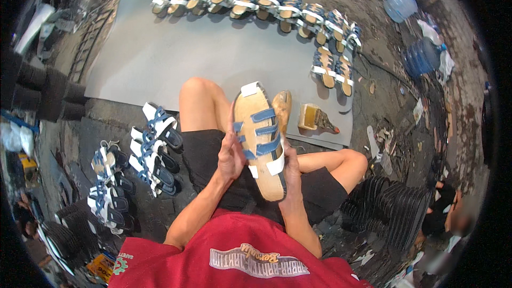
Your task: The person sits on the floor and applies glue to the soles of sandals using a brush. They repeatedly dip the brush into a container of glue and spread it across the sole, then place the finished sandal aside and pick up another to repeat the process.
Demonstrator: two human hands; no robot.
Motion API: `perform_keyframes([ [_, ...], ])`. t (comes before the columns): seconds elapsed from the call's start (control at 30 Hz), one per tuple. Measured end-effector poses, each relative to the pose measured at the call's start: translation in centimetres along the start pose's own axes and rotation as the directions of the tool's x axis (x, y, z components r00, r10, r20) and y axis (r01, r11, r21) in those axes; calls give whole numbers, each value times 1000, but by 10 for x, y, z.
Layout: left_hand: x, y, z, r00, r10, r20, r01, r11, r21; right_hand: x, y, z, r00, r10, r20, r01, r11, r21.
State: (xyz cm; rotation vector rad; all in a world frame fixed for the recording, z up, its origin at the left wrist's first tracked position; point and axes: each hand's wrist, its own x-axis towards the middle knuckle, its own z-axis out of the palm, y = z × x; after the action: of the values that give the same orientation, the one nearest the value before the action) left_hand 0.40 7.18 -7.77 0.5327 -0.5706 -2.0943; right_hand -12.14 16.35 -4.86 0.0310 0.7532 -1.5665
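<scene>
Between my two hands, above my lap, is a sandal (256,112) with a tan footbed, blue straps and white end pieces. My left hand (230,156) grips its left edge, the fingers partly hidden behind it. My right hand (290,173) holds the other edge near the narrower lower end, its fingers mostly out of sight. Just past the sandal's right side shows a worn brownish foot-shaped form (282,108); whether it touches the sandal I cannot tell. On the mat to the right sits a container of yellowish stuff (308,117), with a dark brush-like tool (326,121) beside it.
A grey mat (213,48) spreads ahead, with a row of sandals (245,2) along its far edge and a pair (324,68) at right. More sandals (152,154) lie at my left. Black soles (389,208) are stacked at my right. Large bottles (397,0) stand far right.
</scene>
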Motion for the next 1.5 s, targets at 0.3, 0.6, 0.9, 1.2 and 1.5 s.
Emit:
perform_keyframes([
  [0.3,-4,8,12,945,-319,-68,305,938,-165,11,-28,-94,822,-439,-364,244,847,-472],
  [0.6,-23,-10,-18,898,-426,-113,437,894,101,123,-142,-215,621,-119,-775,67,993,-99],
  [0.9,-15,-12,-26,923,-367,-118,377,922,86,126,-172,-223,719,-323,-615,165,940,-300],
  [1.2,-16,-12,-21,901,-393,-183,415,905,99,104,-124,-139,596,-771,225,-3,-283,-959],
  [1.5,-33,-17,-49,839,-525,-141,544,814,204,100,-119,-126,546,-824,151,3,-178,-984],
])
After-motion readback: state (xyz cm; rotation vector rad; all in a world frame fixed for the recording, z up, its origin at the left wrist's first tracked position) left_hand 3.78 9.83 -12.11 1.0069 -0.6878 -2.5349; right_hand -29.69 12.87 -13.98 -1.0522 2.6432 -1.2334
